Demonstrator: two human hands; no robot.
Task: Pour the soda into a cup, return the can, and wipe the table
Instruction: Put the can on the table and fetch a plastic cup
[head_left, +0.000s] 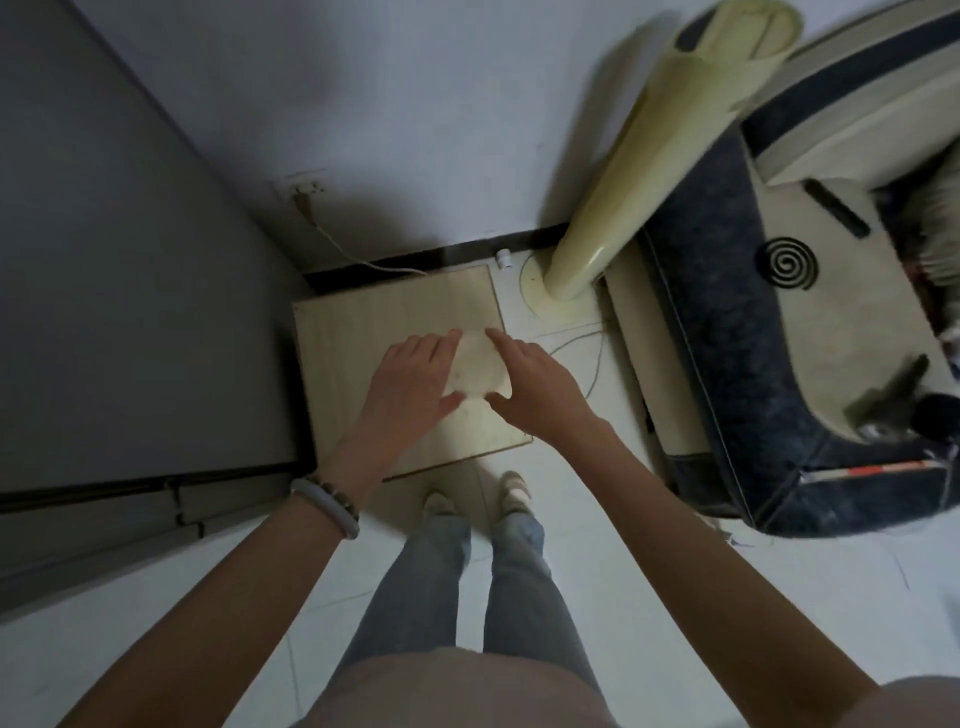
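A small light wooden table (363, 322) stands low in front of me. Above its right half I hold a pale white cloth or tissue (478, 366) between both hands. My left hand (415, 379) grips its left edge, with a bracelet on that wrist. My right hand (535, 387) pinches its right edge with finger and thumb. Neither a soda can nor a cup is in view.
A grey fridge or cabinet (114, 291) fills the left side. A cream fan stand (623, 197) rises at the table's back right, its cord trailing on the floor. A dark-edged seat (779, 322) with a mosquito coil (789, 265) is at the right. My feet (478, 499) stand just before the table.
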